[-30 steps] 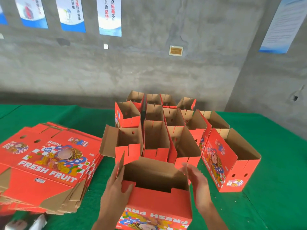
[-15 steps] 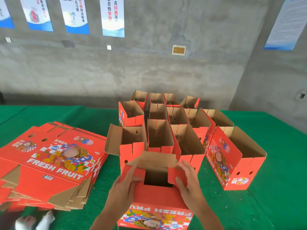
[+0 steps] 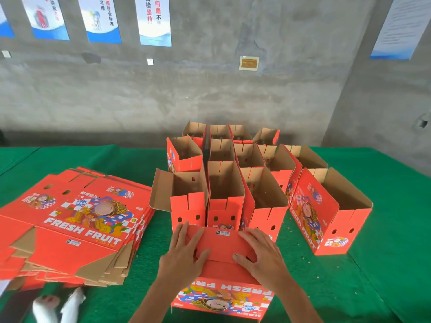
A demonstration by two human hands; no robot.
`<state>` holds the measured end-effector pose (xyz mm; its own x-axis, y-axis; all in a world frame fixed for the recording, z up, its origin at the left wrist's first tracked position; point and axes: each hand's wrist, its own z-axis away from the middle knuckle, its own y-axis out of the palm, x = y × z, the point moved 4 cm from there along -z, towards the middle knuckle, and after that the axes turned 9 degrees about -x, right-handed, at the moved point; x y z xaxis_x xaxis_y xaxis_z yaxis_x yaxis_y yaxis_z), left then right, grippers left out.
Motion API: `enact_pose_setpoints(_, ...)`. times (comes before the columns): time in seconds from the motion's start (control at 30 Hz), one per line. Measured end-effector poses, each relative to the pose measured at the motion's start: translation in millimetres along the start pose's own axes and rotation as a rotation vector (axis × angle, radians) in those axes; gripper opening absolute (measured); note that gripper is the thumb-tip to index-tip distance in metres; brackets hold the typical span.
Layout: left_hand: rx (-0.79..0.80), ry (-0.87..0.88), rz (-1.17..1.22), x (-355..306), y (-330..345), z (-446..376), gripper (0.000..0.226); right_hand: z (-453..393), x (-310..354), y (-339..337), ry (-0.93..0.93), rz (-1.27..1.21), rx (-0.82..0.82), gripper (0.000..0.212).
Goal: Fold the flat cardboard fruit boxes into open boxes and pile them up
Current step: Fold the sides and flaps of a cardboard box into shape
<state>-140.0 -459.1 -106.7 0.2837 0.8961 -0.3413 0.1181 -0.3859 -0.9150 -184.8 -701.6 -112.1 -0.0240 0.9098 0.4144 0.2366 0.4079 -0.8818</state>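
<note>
A red "FRESH FRUIT" box (image 3: 221,271) stands in front of me with its flaps folded flat across the upper face. My left hand (image 3: 184,255) presses flat on the left flap, fingers spread. My right hand (image 3: 261,255) presses flat on the right flap. A stack of flat red boxes (image 3: 77,220) lies at the left. Several folded open boxes (image 3: 233,180) stand in rows just behind the box under my hands.
Everything sits on a green cloth table (image 3: 384,252). One open box (image 3: 331,210) stands apart at the right. A grey concrete wall (image 3: 210,89) with posters rises behind the table. A white crumpled thing (image 3: 58,306) lies at the lower left.
The box was open at its upper end with my hands on its side flaps; the flaps folded inward and now lie flat under both palms.
</note>
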Motion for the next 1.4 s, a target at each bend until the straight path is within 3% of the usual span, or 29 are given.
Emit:
enact_pose_setpoints(0.17, 0.005, -0.312, -0.012, -2.0, 1.9, -4.7, 0.106, -3.8, 6.3, 3.5, 0.066, 0.127, -0.101, 0.092)
enact_pose_setpoints(0.27, -0.040, -0.271, -0.034, -3.7, 2.8, -9.8, 0.091, -4.7, 2.0, -6.2, 0.248, -0.056, -0.222, 0.082)
enact_pose_setpoints(0.37, -0.035, -0.256, -0.011, 7.1, 1.7, -14.5, 0.072, -4.2, -16.5, -15.7, 0.620, -0.375, -0.361, 0.066)
enact_pose_setpoints(0.43, -0.006, -0.285, -0.014, 17.8, -1.1, -21.5, 0.074, 1.0, -22.6, -7.3, 0.871, -0.552, -0.161, 0.070)
enact_pose_setpoints(0.5, 0.013, -0.310, 0.004, 27.8, -4.3, -30.3, 0.075, 13.5, -18.6, 4.0, 0.969, -0.686, 0.093, 0.071)
enact_pose_setpoints(0.67, 0.045, -0.269, 0.028, 56.0, 1.1, -41.4, 0.077, 30.5, -16.5, 16.1, 0.986, -0.641, 0.393, 0.053)
enact_pose_setpoints(0.73, 0.055, -0.253, 0.033, 66.9, 3.4, -43.1, 0.079, 35.2, -13.9, 15.8, 0.959, -0.656, 0.491, 0.036)
enact_pose_setpoints(0.83, 0.091, -0.200, -0.002, 77.5, 2.2, -45.9, 0.081, 29.9, -12.8, 7.9, 0.852, -0.636, 0.409, 0.055)
enact_pose_setpoints(0.93, 0.104, -0.193, 0.026, 86.4, -1.6, -46.5, 0.076, 26.0, -11.5, 2.2, 0.903, -0.736, 0.402, 0.063)
enact_pose_setpoints(1.0, 0.081, -0.257, 0.112, 92.2, -5.4, -47.1, 0.077, 28.6, -11.5, 4.4, 0.967, -0.782, 0.450, 0.056)
enact_pose_setpoints(1.1, 0.049, -0.322, 0.254, 90.0, -7.2, -49.9, 0.069, 26.7, -12.4, -5.8, 1.000, -0.790, 0.511, 0.025)
enact_pose_setpoints(1.23, 0.004, -0.470, 0.546, 61.4, 4.6, -46.0, 0.035, -0.6, -17.2, -71.9, 0.864, -0.434, 0.345, 0.017)
enact_pose_setpoints(1.3, 0.134, -0.568, 0.671, 34.5, 23.6, -38.1, 0.045, -9.8, -11.0, -116.2, 0.810, -0.281, 0.226, 0.023)
enact_pose_setpoints(1.4, 0.560, -0.675, 0.889, -32.4, 51.3, -17.3, 0.067, -17.2, 7.0, -163.8, 0.642, 0.067, 0.139, 0.026)
